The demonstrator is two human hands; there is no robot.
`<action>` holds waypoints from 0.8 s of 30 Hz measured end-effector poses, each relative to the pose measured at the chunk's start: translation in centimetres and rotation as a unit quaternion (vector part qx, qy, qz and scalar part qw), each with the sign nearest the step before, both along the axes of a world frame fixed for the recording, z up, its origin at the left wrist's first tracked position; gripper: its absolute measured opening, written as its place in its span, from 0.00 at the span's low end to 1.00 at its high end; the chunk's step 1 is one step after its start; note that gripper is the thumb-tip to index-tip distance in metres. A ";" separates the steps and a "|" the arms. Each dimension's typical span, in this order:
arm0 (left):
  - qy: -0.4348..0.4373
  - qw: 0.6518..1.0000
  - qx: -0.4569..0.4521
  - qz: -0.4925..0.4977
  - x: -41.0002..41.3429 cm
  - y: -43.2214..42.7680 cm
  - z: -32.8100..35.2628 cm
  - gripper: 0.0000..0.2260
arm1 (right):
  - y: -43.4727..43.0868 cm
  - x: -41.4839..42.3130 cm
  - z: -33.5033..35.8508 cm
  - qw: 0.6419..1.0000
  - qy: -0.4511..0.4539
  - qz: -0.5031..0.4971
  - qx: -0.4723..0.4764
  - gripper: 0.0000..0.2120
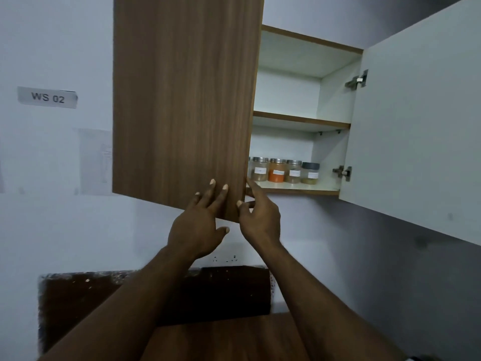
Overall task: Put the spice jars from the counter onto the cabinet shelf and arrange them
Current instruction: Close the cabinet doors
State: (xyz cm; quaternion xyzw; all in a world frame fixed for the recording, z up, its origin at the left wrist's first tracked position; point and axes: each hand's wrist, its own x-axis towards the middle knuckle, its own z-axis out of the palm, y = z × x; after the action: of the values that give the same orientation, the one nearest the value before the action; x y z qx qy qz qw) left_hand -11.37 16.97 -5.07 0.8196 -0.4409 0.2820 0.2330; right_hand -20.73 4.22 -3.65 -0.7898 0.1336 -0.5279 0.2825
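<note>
Pale grey wall (pixel 52 230) all round, with a grey label reading "WS 02" (pixel 46 97) far to the left of the fingers and a faint sheet of paper (pixel 95 160) below it, print too dim to read. Under the forearms, a brown wooden counter (pixel 221 340), cut off by the bottom edge. Behind it a dark brown board (pixel 208 293) against the wall, and just above that a wall socket (pixel 225 259), blurred.

Straight ahead, a wood-grain brown cabinet door (pixel 182 100), standing partly open and blocking the whole left part of the cabinet. On its face near the lower corner, the left hand (pixel 200 227) laid flat, fingers (pixel 212 188) straight and spread, holding nothing. At the door's free edge, the right hand (pixel 260 217): thumb on the front, the other fingers curled behind the edge, pinching the door between them, some fingertips out of sight behind the wood.

Up and right of the right fingers, a white lower shelf (pixel 299 187) with a row of clear spice jars (pixel 283 170), four in full view, upright, close side by side. Three with silver lids over brown, orange and tan powder; the rightmost with a dark lid and greenish-brown contents. White labels on each, writing illegible. At the door's edge, a sliver of a fifth jar, the rest hidden. Above the jars, a white upper shelf (pixel 299 119). Far right of the fingers, a white open door (pixel 416 139) on two metal hinges (pixel 342 173), cropped by the frame.
</note>
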 end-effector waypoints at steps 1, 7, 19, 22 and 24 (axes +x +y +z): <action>-0.006 1.000 0.014 0.011 0.5 -1.3 0.0 0.44 | -1.3 0.4 -0.3 1.000 0.017 -0.004 -0.018 0.29; -0.049 0.996 0.054 0.054 4.1 -8.6 0.9 0.45 | -8.5 4.3 -1.0 0.987 0.061 -0.090 -0.119 0.29; -0.070 0.971 0.175 0.149 11.4 -16.4 1.9 0.41 | -18.6 12.2 -1.9 0.987 0.132 0.003 -0.087 0.26; -0.054 0.968 0.193 0.150 12.9 -17.2 1.6 0.38 | -19.7 13.8 -2.3 0.981 0.178 0.009 -0.075 0.26; -0.051 0.967 0.201 0.149 13.9 -17.7 1.5 0.37 | -20.2 14.6 -2.3 0.975 0.214 0.016 -0.061 0.27</action>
State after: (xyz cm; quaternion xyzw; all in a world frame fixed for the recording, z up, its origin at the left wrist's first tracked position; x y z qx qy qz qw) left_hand 2.50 -0.69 -3.57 0.8906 -0.3730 0.2601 -0.0041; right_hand -6.10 -16.02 -5.98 -0.9021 0.1454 -0.3494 0.2073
